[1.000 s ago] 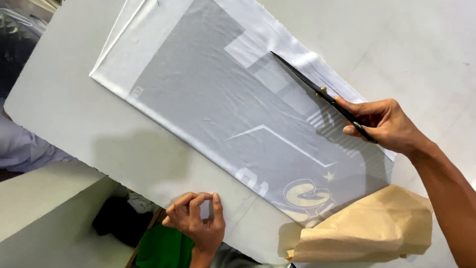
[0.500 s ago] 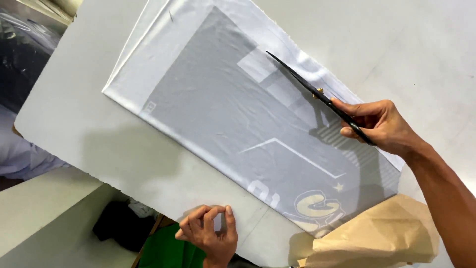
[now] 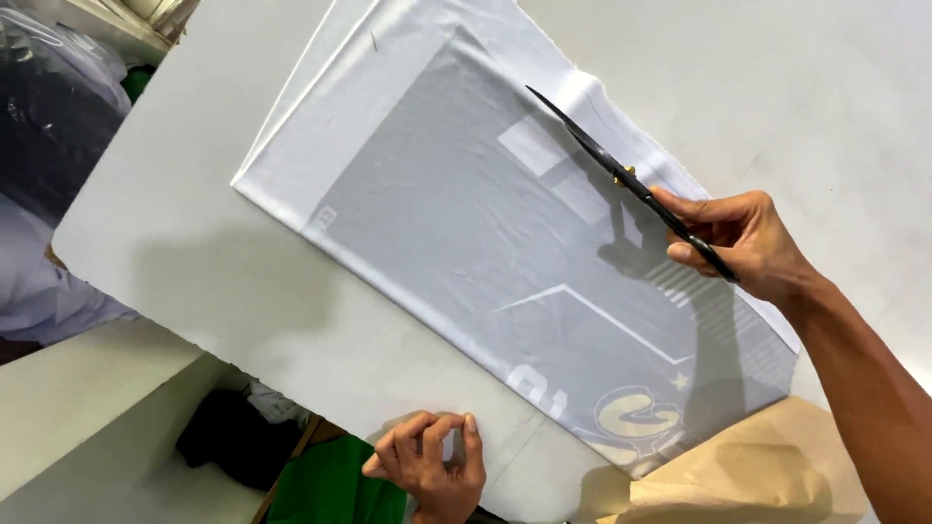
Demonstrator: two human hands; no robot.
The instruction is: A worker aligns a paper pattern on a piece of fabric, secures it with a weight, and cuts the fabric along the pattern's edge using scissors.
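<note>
A white folded garment [image 3: 485, 223] with a grey see-through rectangle and a gold-and-white printed emblem [image 3: 631, 417] lies diagonally on a white table [image 3: 194, 262]. My right hand [image 3: 748, 243] holds long black scissors [image 3: 621, 175] closed, blades pointing up-left over the garment's right edge. My left hand [image 3: 432, 461] rests at the table's near edge with fingers curled; whether it pinches something small I cannot tell.
Crumpled brown paper [image 3: 748, 475] lies at the garment's lower right end. Below the table edge sit a green item [image 3: 335, 485] and dark cloth [image 3: 228, 437]. A person's pale sleeve [image 3: 39, 291] shows at the left. Stacked white fabric [image 3: 146, 15] sits top left.
The view has shifted so the garment sits further right and lower. My right hand with the scissors stays at the garment's right edge; my left hand stays curled at the table edge.
</note>
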